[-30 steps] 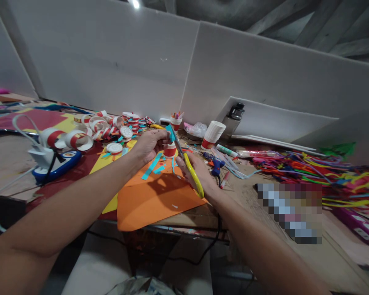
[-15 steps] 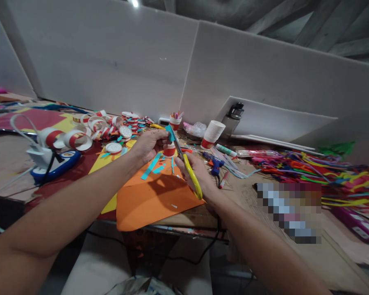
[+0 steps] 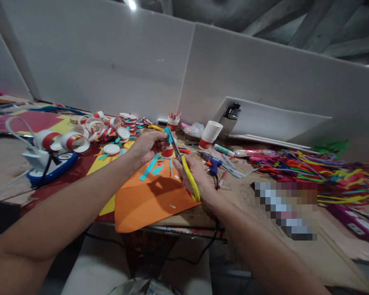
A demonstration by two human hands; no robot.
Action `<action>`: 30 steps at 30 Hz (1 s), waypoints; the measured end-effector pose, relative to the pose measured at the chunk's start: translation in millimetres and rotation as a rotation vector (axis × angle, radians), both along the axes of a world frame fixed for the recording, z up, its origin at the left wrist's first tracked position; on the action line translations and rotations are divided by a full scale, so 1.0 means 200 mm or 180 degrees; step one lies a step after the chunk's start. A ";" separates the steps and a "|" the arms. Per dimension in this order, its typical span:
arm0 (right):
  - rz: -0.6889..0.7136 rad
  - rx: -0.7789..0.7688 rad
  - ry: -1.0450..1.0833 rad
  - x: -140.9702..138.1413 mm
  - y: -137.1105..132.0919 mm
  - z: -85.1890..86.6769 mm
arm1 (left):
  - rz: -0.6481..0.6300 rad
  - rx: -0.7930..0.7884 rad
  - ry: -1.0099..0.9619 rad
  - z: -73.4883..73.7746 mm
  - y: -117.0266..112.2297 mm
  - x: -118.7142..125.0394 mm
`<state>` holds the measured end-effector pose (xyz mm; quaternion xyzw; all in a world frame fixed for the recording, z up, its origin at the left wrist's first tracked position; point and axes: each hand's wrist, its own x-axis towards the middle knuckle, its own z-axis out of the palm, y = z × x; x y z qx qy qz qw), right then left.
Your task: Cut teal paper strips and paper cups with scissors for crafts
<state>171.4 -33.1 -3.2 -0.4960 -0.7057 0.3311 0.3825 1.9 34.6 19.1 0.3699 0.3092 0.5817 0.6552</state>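
Pinched in the fingers of my left hand [image 3: 149, 146] is a small piece of blue paper [image 3: 168, 134]. My right hand [image 3: 197, 176] is closed around yellow-handled scissors [image 3: 190, 178], whose blades point up and away from me, right at the blue piece. Whether the blades are cutting into it I cannot tell. Below both hands lies an orange sheet [image 3: 147, 200], with blue strips [image 3: 149, 167] and small scraps on it. A red and white paper cup [image 3: 167, 153] stands just behind the hands, partly hidden by them.
A stack of paper cups [image 3: 210, 133], a bottle [image 3: 229, 121] and a blue glue gun [image 3: 215, 164] are at the right. Colourful pipe cleaners [image 3: 320, 172] cover the far right. Cut cup rings [image 3: 75, 141] and a blue power strip [image 3: 53, 169] are on the left.
The view has shifted slightly, so everything sits a little further left. Both hands keep nearly the same pose, with the scissors still at the blue paper.
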 end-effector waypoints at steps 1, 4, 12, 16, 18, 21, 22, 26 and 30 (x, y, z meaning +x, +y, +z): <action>0.0006 0.0036 -0.0025 0.00 0.00 0.00 | -0.0010 -0.0005 0.0022 0.00 0.00 0.00; 0.0030 0.0134 -0.0047 0.00 -0.01 -0.01 | -0.0066 -0.0031 0.0064 0.00 -0.01 0.01; -0.0068 0.0291 0.0032 0.00 0.01 -0.06 | -0.0156 -0.0008 0.0009 0.01 -0.03 0.02; -0.0091 0.0291 0.0022 -0.01 0.02 -0.08 | -0.0120 -0.0106 -0.0018 0.02 -0.04 0.03; -0.0094 0.0275 0.0000 -0.01 0.02 -0.09 | -0.0122 -0.0145 -0.0003 0.03 -0.04 0.03; -0.0072 0.0217 0.0013 0.00 0.01 -0.08 | -0.0128 -0.0149 0.0029 0.04 -0.05 0.03; -0.0063 0.0187 0.0035 0.00 0.00 -0.08 | -0.0147 -0.0130 0.0039 0.04 -0.05 0.02; -0.0086 -0.0010 0.0372 -0.01 -0.02 -0.07 | -0.0246 0.0020 0.0251 0.02 -0.04 0.01; -0.0082 -0.0107 0.1113 -0.01 -0.01 -0.03 | -0.0508 0.0301 0.0714 0.00 -0.05 0.01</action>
